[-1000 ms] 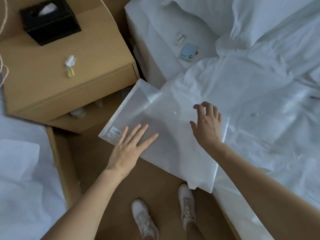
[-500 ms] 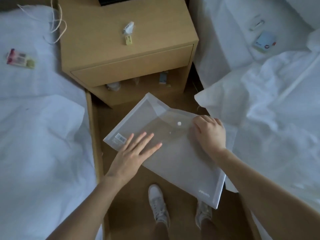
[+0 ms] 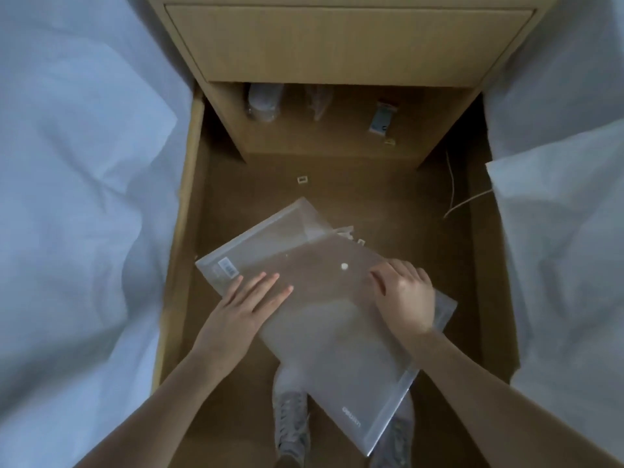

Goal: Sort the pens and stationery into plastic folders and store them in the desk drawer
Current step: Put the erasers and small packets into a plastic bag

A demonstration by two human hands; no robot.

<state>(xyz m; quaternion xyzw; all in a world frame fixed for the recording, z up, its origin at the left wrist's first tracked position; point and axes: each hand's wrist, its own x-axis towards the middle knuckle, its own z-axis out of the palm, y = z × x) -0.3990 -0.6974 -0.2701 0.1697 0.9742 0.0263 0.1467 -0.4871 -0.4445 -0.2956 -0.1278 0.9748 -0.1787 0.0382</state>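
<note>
Head view: since a second ago the plastic folder (image 3: 324, 298) has come off the bed and now hangs over the floor before the nightstand, its drawer (image 3: 347, 38) shut. Left hand (image 3: 243, 309) lies flat and open on the folder; right hand (image 3: 403, 295) grips its flap edge with curled fingers. Judged step: carrying to storage; drawer not yet opened. White bedding (image 3: 77, 197) flanks both sides, leaving a narrow floor corridor.
</note>
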